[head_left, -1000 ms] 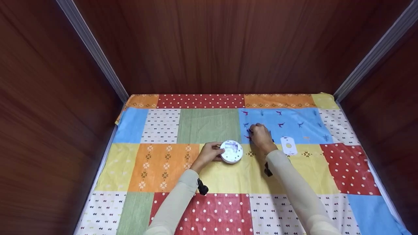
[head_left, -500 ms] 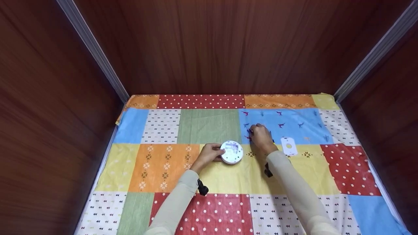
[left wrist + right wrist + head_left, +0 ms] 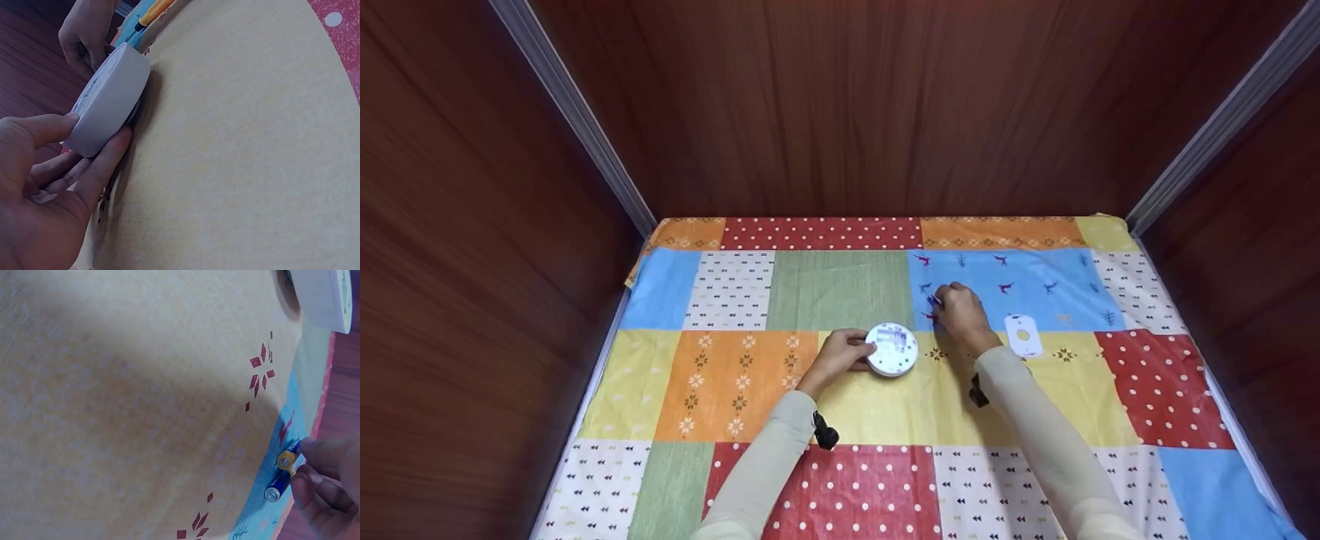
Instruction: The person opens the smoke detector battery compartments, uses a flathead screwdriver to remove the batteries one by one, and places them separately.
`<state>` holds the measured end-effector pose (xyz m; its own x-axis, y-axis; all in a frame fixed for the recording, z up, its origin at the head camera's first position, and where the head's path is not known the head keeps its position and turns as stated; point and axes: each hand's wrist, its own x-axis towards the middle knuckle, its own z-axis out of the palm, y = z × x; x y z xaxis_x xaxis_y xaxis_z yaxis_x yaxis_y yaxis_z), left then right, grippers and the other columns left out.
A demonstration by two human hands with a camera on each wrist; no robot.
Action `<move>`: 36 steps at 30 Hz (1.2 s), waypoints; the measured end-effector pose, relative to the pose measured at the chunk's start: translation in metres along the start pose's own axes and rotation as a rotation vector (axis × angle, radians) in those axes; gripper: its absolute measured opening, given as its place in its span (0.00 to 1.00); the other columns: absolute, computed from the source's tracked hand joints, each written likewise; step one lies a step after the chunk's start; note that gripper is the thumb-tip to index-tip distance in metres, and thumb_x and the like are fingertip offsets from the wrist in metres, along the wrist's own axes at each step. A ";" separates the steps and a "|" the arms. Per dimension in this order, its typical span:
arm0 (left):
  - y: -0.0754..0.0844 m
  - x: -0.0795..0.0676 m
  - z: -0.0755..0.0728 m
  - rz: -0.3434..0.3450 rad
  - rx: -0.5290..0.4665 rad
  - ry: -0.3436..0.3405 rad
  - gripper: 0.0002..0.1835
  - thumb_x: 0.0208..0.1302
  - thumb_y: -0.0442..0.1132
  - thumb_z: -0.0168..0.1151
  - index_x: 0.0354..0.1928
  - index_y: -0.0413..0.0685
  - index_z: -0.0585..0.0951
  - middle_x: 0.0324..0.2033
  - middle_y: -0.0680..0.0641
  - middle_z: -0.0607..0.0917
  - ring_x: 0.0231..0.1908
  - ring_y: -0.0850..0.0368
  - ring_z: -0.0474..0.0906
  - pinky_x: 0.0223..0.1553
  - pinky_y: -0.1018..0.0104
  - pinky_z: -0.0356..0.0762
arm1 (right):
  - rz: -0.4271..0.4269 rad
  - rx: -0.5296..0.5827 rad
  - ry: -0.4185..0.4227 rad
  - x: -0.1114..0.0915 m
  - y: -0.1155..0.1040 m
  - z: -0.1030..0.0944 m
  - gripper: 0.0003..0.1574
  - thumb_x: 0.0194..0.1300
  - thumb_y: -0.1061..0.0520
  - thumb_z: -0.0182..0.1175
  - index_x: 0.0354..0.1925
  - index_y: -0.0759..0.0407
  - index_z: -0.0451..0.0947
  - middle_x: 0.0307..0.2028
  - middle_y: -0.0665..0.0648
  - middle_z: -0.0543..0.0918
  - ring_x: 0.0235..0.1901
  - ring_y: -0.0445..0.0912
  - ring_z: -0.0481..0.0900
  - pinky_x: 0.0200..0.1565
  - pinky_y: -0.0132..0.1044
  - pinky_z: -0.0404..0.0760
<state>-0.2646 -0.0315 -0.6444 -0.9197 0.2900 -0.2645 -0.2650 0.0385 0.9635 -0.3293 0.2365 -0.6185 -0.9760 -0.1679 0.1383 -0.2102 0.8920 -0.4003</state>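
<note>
A round white device (image 3: 892, 349), with a recessed compartment and small dark dots on its upward face, is tilted slightly off the cloth. My left hand (image 3: 840, 357) grips its left edge, thumb on top and fingers underneath, as the left wrist view shows of the white side wall (image 3: 115, 95). To the right and farther back, my right hand (image 3: 962, 311) is over the blue patch. Its thumb and fingertips pinch a blue battery (image 3: 288, 458) with a gold end. Right beside that lies a second blue battery (image 3: 275, 488), under the fingers.
A flat white plate (image 3: 1033, 343) with a round hole lies right of my right hand. An orange-handled tool (image 3: 157, 10) with a black collar lies beyond the device. Patchwork cloth (image 3: 877, 412) covers the table; dark wood panels (image 3: 840, 112) rise at the back and sides.
My right hand has shifted slightly to the right, and more of a battery shows at its fingertips. The left hand and the white device have hardly moved.
</note>
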 end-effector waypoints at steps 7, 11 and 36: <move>0.000 -0.001 0.000 0.004 -0.003 0.001 0.22 0.72 0.30 0.64 0.63 0.24 0.78 0.49 0.35 0.86 0.36 0.55 0.88 0.46 0.57 0.94 | 0.007 0.023 -0.014 -0.002 -0.002 -0.002 0.11 0.73 0.64 0.67 0.50 0.69 0.86 0.47 0.68 0.86 0.50 0.61 0.86 0.51 0.55 0.89; 0.001 -0.002 -0.001 0.005 0.004 0.003 0.22 0.72 0.30 0.64 0.64 0.25 0.78 0.50 0.35 0.86 0.37 0.54 0.88 0.46 0.56 0.94 | 0.005 0.049 -0.001 -0.003 -0.004 -0.008 0.14 0.72 0.64 0.67 0.53 0.70 0.86 0.50 0.69 0.86 0.53 0.63 0.86 0.55 0.56 0.89; -0.002 -0.001 -0.001 0.012 0.023 0.006 0.22 0.73 0.31 0.64 0.64 0.26 0.78 0.52 0.32 0.86 0.38 0.55 0.88 0.47 0.56 0.94 | -0.034 0.052 0.188 -0.041 0.022 -0.076 0.12 0.72 0.65 0.65 0.48 0.74 0.86 0.42 0.73 0.87 0.40 0.64 0.87 0.43 0.61 0.89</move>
<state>-0.2637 -0.0326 -0.6464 -0.9244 0.2853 -0.2532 -0.2472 0.0574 0.9673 -0.2899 0.2946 -0.5637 -0.9417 -0.1120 0.3174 -0.2503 0.8635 -0.4378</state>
